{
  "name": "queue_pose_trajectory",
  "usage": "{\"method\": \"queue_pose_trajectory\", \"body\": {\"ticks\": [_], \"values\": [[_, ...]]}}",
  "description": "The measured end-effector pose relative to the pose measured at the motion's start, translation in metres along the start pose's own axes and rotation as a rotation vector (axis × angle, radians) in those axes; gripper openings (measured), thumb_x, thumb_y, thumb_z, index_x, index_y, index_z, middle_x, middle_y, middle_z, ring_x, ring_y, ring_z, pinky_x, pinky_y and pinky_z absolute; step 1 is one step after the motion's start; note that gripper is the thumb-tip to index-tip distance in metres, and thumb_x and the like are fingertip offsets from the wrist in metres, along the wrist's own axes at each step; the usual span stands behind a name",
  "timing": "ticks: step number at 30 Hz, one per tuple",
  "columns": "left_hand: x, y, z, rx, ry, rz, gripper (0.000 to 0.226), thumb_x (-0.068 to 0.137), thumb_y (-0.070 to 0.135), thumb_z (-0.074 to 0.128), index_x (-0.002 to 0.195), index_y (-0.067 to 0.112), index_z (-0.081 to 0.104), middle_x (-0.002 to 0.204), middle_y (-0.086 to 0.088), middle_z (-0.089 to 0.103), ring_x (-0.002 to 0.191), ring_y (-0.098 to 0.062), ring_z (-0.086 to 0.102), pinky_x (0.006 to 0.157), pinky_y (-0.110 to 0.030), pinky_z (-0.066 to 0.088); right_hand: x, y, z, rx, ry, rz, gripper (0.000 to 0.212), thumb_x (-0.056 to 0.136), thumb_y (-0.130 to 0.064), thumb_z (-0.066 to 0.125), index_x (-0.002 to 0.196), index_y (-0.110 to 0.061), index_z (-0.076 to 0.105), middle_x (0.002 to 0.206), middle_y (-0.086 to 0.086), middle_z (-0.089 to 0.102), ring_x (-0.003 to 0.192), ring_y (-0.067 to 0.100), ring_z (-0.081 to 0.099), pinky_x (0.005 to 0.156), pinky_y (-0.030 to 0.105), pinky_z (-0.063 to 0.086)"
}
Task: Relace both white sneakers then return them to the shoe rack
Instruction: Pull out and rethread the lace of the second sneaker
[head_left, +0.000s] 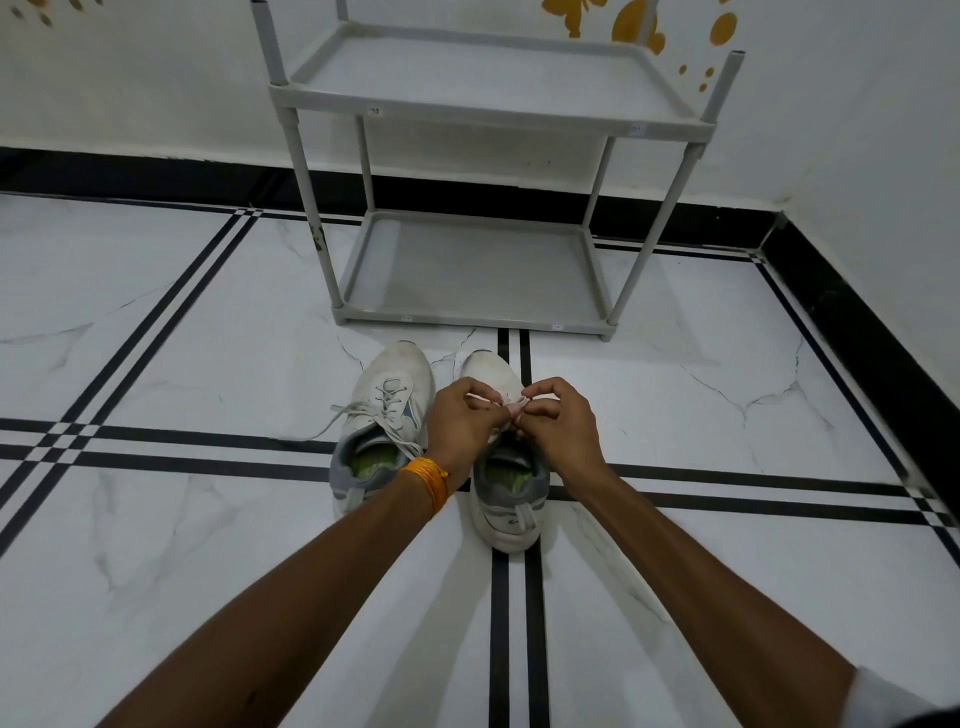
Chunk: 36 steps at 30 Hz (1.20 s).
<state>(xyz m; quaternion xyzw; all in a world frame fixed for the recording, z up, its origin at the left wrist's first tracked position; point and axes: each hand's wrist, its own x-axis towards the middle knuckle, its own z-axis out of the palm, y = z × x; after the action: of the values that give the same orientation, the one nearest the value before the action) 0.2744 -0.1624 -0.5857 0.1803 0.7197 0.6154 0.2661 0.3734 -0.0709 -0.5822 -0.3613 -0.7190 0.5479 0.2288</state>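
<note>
Two white sneakers stand side by side on the floor, toes pointing at the rack. The left sneaker (387, 410) has its lace threaded through the lower eyelets, with loose ends trailing off to the left. Over the right sneaker (506, 493) my left hand (462, 421) and my right hand (558, 421) meet, each pinching part of its white lace (511, 402) above the tongue. My hands hide most of that shoe's lacing. The grey two-shelf shoe rack (483, 270) stands just beyond the shoes, both shelves bare.
The floor is white marble tile with black stripe lines. A white wall with a black skirting runs behind the rack and along the right side. Orange decals mark the wall above the rack.
</note>
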Motion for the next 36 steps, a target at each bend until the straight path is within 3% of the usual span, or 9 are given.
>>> {"method": "queue_pose_trajectory", "body": {"ticks": [2, 4, 7, 14, 21, 26, 30, 34, 36], "values": [[0.004, -0.001, -0.001, -0.084, -0.060, -0.174, 0.051, 0.069, 0.020, 0.086, 0.108, 0.011, 0.055, 0.093, -0.017, 0.071, 0.082, -0.027, 0.070, 0.070, -0.033, 0.059, -0.001, 0.000, -0.001, 0.019, -0.008, -0.004, 0.021, 0.084, -0.001, 0.069, 0.101, -0.009, 0.060, 0.083, 0.001, 0.071, 0.076, 0.010, 0.071, 0.066, 0.019, 0.058], [0.008, 0.003, -0.003, -0.079, -0.186, -0.197, 0.043, 0.075, 0.021, 0.081, 0.108, 0.011, 0.057, 0.095, -0.016, 0.069, 0.087, -0.027, 0.067, 0.073, -0.033, 0.056, -0.001, -0.001, -0.002, 0.022, -0.026, -0.012, 0.021, 0.085, 0.000, 0.068, 0.102, -0.009, 0.058, 0.083, 0.002, 0.070, 0.077, 0.012, 0.071, 0.067, 0.020, 0.059], [0.010, 0.007, -0.005, -0.094, -0.295, -0.101, 0.014, 0.085, 0.014, 0.072, 0.088, 0.006, 0.061, 0.079, -0.007, 0.064, 0.077, -0.021, 0.064, 0.067, -0.026, 0.054, 0.000, -0.002, -0.003, 0.031, -0.049, -0.037, 0.024, 0.086, -0.002, 0.068, 0.104, -0.011, 0.055, 0.085, 0.004, 0.071, 0.078, 0.013, 0.072, 0.070, 0.023, 0.060], [0.007, -0.002, -0.002, 0.201, -0.141, 0.100, 0.022, 0.084, 0.024, 0.073, 0.085, 0.007, 0.059, 0.087, -0.012, 0.068, 0.082, -0.028, 0.066, 0.075, -0.040, 0.056, -0.004, 0.001, -0.003, -0.002, -0.035, -0.017, 0.029, 0.085, -0.004, 0.069, 0.107, -0.016, 0.055, 0.089, 0.003, 0.073, 0.082, 0.010, 0.072, 0.072, 0.019, 0.058], [-0.001, 0.002, 0.002, 0.422, 0.010, 0.352, 0.006, 0.085, 0.019, 0.070, 0.084, 0.014, 0.068, 0.075, 0.000, 0.067, 0.069, -0.010, 0.061, 0.063, -0.018, 0.050, -0.006, -0.002, -0.002, -0.184, 0.012, -0.129, 0.018, 0.088, -0.004, 0.066, 0.099, -0.016, 0.060, 0.087, 0.001, 0.072, 0.077, 0.006, 0.070, 0.065, 0.011, 0.055], [0.008, 0.002, -0.011, 0.584, -0.168, 0.492, 0.009, 0.083, 0.019, 0.071, 0.087, 0.014, 0.077, 0.080, -0.003, 0.076, 0.074, -0.013, 0.070, 0.075, -0.030, 0.057, -0.007, 0.000, 0.001, -0.360, -0.013, -0.284, 0.017, 0.090, 0.003, 0.054, 0.088, -0.012, 0.060, 0.079, 0.001, 0.068, 0.073, 0.010, 0.066, 0.066, 0.019, 0.057], [0.014, 0.005, -0.017, 0.818, -0.315, 0.586, 0.014, 0.087, 0.016, 0.062, 0.090, 0.013, 0.076, 0.083, -0.008, 0.074, 0.078, -0.023, 0.067, 0.071, -0.031, 0.051, -0.007, 0.001, 0.000, -0.392, 0.009, -0.307, 0.025, 0.086, 0.010, 0.053, 0.082, -0.012, 0.064, 0.076, 0.001, 0.068, 0.071, 0.007, 0.065, 0.066, 0.013, 0.053], [0.014, 0.010, -0.005, 1.018, -0.280, 0.548, 0.019, 0.091, 0.014, 0.055, 0.098, 0.010, 0.073, 0.092, -0.011, 0.068, 0.085, -0.026, 0.062, 0.071, -0.031, 0.046, -0.005, 0.002, 0.002, -0.397, 0.047, -0.328, 0.024, 0.088, 0.008, 0.051, 0.081, -0.012, 0.063, 0.076, 0.002, 0.067, 0.070, 0.012, 0.064, 0.065, 0.020, 0.055], [0.017, 0.012, -0.006, 0.785, -0.267, 0.333, 0.019, 0.092, 0.018, 0.058, 0.095, 0.007, 0.073, 0.087, -0.008, 0.069, 0.080, -0.022, 0.061, 0.070, -0.030, 0.048, -0.004, 0.001, 0.001, -0.398, 0.050, -0.339, 0.023, 0.089, 0.006, 0.051, 0.081, -0.013, 0.061, 0.074, 0.001, 0.065, 0.069, 0.011, 0.063, 0.063, 0.020, 0.054]]}}
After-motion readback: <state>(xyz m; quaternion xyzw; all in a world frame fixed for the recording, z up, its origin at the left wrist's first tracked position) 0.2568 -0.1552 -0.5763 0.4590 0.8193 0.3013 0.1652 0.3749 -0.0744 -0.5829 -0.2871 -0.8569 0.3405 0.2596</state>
